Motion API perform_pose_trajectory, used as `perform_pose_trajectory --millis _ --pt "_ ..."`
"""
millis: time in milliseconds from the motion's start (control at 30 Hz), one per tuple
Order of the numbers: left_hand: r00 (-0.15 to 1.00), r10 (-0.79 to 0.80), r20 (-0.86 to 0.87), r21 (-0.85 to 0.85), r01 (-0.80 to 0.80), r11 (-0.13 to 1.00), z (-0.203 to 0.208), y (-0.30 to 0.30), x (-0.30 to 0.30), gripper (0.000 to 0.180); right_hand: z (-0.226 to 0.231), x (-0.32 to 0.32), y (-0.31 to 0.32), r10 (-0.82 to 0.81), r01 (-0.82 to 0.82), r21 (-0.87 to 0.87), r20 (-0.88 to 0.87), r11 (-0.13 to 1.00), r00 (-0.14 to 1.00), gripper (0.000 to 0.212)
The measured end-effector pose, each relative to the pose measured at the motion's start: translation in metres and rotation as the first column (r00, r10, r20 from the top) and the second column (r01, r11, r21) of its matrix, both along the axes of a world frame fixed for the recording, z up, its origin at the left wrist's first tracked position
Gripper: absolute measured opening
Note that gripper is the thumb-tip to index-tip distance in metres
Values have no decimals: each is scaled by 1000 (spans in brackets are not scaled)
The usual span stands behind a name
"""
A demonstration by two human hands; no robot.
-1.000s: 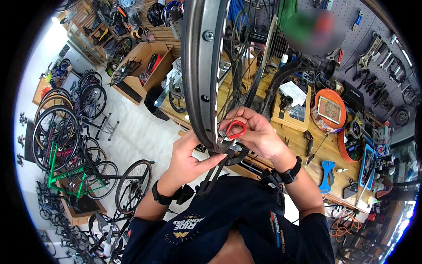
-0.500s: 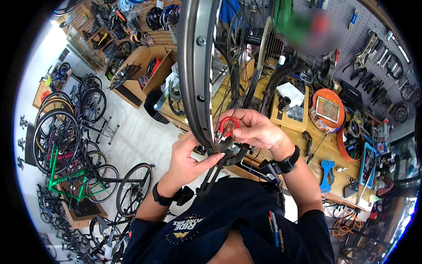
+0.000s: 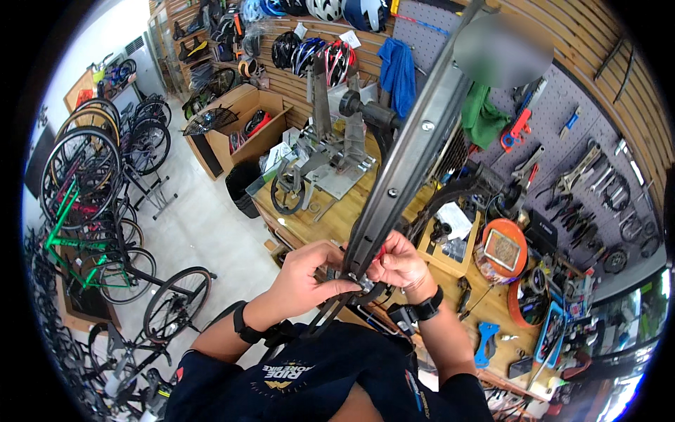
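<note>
A bare bicycle wheel rim (image 3: 394, 193) without a tyre runs up and to the right in front of me. At its lower end, my left hand (image 3: 307, 273) is closed on the rim's left side, with the thumb across the near edge. On the other side, my right hand (image 3: 402, 265) pinches a small red spoke wrench (image 3: 380, 253). The rim and my fingers hide most of this wrench. Beneath my hands, dark stand arms (image 3: 329, 313) reach toward my body.
A wooden workbench (image 3: 320, 221) carries a truing fixture (image 3: 337, 165), an orange bowl (image 3: 517, 235), a cardboard tray (image 3: 427, 247) and a blue tool (image 3: 486, 344). Tools hang on a grey pegboard (image 3: 552, 133). Bicycles (image 3: 98, 218) stand to the left, near an open cardboard box (image 3: 242, 116).
My view has shifted, and the rim now appears tilted to the right. The red wrench, plainly seen before, is now mostly hidden behind rim and fingers. Both hands stay at the rim's lower end.
</note>
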State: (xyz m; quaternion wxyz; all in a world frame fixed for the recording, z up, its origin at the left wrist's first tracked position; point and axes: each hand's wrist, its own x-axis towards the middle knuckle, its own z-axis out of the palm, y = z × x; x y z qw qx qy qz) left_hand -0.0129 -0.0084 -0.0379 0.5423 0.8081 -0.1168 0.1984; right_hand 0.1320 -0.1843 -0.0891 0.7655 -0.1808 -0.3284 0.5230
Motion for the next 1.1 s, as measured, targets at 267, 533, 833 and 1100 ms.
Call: perform_pose_trajectory --millis 267,533,833,1100 --pt "994 36 102 101 -46 994 17 1 -4 29 -20 -2 -2 34 -29 40 -131 999 991 73" --pt "993 -7 118 141 -9 990 23 3 -1 30 -4 -18 5 -303 305 -87 34 948 952 40" --pt "997 -81 2 271 77 959 -8 11 3 31 39 -49 -4 -407 703 -441 593 557 695 26" --pt "992 -27 126 188 3 982 34 -2 -2 35 26 -31 -22 -759 870 -363 445 333 476 31"
